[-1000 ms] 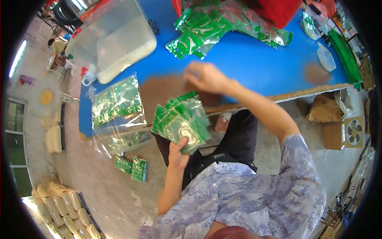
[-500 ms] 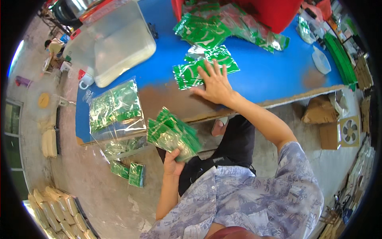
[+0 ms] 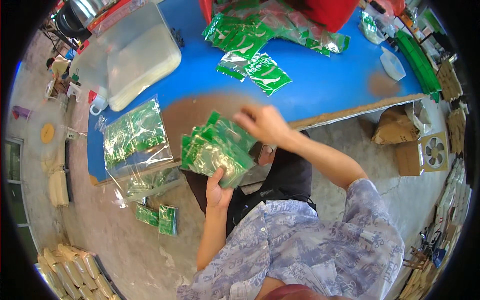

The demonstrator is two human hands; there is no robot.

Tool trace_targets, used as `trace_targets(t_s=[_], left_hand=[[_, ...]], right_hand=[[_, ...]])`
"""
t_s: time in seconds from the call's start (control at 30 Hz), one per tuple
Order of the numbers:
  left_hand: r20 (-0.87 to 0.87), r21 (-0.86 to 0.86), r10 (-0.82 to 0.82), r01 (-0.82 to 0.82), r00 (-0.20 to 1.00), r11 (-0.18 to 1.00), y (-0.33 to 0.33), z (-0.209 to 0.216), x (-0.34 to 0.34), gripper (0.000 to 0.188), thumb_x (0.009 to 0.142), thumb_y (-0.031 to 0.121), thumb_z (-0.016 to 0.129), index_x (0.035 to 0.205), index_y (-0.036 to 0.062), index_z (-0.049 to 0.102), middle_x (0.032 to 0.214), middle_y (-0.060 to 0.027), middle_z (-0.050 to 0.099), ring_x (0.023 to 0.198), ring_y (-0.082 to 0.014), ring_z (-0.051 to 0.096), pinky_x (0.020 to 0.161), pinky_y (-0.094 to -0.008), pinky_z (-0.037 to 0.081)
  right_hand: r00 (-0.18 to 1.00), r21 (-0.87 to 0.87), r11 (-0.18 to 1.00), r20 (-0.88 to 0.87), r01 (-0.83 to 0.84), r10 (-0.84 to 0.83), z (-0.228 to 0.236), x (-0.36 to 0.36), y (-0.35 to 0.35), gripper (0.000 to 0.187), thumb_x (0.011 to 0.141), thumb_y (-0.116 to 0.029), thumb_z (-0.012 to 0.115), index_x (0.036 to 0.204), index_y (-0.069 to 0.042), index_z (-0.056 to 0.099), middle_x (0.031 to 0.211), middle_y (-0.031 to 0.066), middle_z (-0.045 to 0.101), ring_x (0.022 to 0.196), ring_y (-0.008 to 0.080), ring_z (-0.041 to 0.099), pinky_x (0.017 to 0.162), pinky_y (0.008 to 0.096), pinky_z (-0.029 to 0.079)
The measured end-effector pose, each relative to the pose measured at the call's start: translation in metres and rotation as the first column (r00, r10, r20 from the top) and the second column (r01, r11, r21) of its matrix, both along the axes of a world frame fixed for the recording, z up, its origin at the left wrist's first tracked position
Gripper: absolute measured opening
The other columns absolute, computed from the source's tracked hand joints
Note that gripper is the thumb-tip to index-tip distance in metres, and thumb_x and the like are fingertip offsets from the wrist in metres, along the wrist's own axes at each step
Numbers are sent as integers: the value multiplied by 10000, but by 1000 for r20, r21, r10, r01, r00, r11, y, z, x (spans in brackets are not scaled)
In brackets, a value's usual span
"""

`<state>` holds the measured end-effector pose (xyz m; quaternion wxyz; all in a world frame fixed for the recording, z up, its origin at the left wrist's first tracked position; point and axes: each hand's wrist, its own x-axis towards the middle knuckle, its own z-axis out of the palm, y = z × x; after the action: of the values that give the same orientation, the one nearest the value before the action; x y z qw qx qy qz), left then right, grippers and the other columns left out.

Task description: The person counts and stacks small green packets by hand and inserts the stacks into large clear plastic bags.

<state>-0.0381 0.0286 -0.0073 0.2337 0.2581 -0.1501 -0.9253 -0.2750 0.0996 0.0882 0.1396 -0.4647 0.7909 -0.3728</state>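
Note:
My left hand (image 3: 219, 192), low in front of the table edge, grips a fanned stack of green and clear plastic packets (image 3: 212, 157), thumb on top. At the stack's upper right is my right hand (image 3: 267, 125), fingers curled and slightly blurred, pinching a green packet (image 3: 235, 135) that overlaps the stack. On the blue table beyond lie loose green packets (image 3: 270, 74), and behind them a larger heap of the same packets (image 3: 242, 32) spreads from under something red. To the left, a clear bag (image 3: 135, 132) filled with green packets rests at the table edge.
A translucent plastic bin (image 3: 145, 65) and a white-and-red mug (image 3: 98, 100) occupy the table's left side. A clear scoop-like dish (image 3: 392, 64) sits at the right. Green bundles (image 3: 168, 220) lie on the floor; a fan-printed carton (image 3: 434, 151) stands below the table's right end.
My right hand has come back from the table toward the stack, bringing a green packet with it. The left hand still holds the stack, slightly higher in view.

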Motion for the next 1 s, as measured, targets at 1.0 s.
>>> trace_targets(t_s=[1.0], left_hand=[[-290,52,-71,90,954,995,-7,-10,14,596,784,182,779,1320,33,567,1327,-121,611,1257,-316,548,1127,-496,377]], right_hand=[[939,-220,969,344,109,-28,10,-63,-48,273,978,-236,621,1114,0,639,878,63,651,833,136,615,733,299,501]])
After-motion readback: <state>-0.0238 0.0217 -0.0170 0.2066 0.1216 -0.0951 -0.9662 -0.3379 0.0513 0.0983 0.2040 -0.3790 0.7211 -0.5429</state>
